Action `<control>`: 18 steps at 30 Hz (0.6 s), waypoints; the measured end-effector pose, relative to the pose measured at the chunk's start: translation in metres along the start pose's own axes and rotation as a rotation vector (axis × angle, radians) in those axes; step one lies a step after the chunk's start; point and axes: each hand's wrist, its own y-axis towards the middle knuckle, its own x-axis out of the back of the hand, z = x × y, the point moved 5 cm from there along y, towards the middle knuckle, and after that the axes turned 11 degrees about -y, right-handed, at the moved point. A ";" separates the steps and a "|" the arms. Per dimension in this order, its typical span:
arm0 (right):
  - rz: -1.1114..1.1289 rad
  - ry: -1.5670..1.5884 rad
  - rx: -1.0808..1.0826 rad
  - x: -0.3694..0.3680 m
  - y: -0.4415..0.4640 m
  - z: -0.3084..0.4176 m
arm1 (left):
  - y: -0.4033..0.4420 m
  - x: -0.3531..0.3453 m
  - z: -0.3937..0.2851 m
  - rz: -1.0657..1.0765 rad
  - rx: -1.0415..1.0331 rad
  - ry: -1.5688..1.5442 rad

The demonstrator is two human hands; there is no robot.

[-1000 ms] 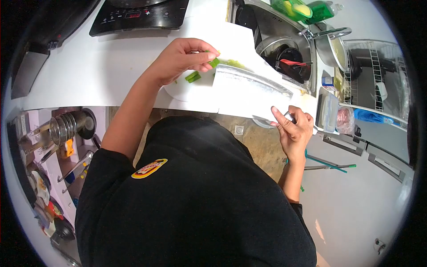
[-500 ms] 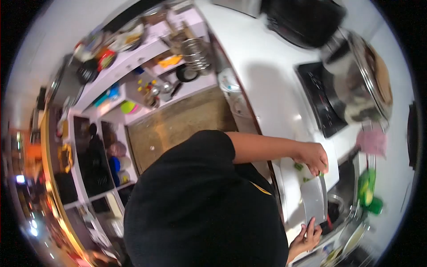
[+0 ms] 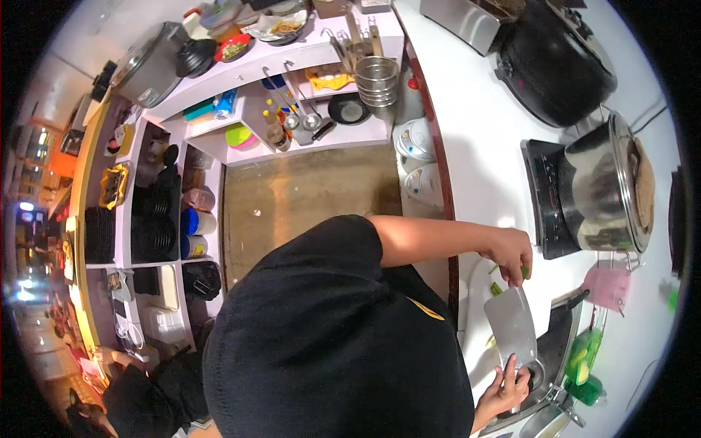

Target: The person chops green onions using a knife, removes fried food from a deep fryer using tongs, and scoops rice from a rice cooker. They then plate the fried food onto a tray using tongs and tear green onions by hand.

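Observation:
My left hand (image 3: 507, 252) is closed with fingertips pinched on a green vegetable (image 3: 525, 271), at the far end of the blade. In my right hand (image 3: 504, 390) is a cleaver (image 3: 512, 325) with a broad pale-grey blade, its handle mostly hidden by my fingers. The blade lies over a white surface that looks like a cutting board (image 3: 475, 328). A small cut green piece (image 3: 496, 289) rests beside the blade tip, close under my left hand. How much of the vegetable is inside my left fingers is hidden.
Beyond the board is a sink (image 3: 558, 336) with green bottles (image 3: 584, 358) behind it. A large steel pot (image 3: 599, 193) stands on a black induction cooker (image 3: 544, 197), near a black cooker (image 3: 558, 66). Another person (image 3: 146, 394) is at lower left, by the shelves (image 3: 124, 219).
The view has shifted, and the cleaver blade appears more tilted, its tip leftward. My left hand still pinches the greens. Another person's dark clothing now shows at lower left.

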 end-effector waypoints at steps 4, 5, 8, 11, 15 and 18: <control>0.033 -0.059 0.166 0.009 0.004 0.005 | -0.001 -0.007 0.005 0.100 0.103 0.080; 0.010 -0.141 0.274 0.023 0.012 0.018 | -0.002 -0.009 0.004 0.115 0.125 0.116; 0.031 0.031 0.143 0.017 0.007 0.008 | -0.003 -0.008 0.009 0.127 0.142 0.110; -0.045 0.065 0.330 0.017 0.021 0.006 | -0.015 -0.004 0.007 0.071 0.151 0.132; 0.046 0.000 0.324 0.000 0.036 0.003 | -0.039 0.008 0.003 -0.013 0.109 0.105; 0.025 0.172 0.306 -0.001 0.053 0.017 | -0.064 0.011 -0.002 -0.046 0.116 0.152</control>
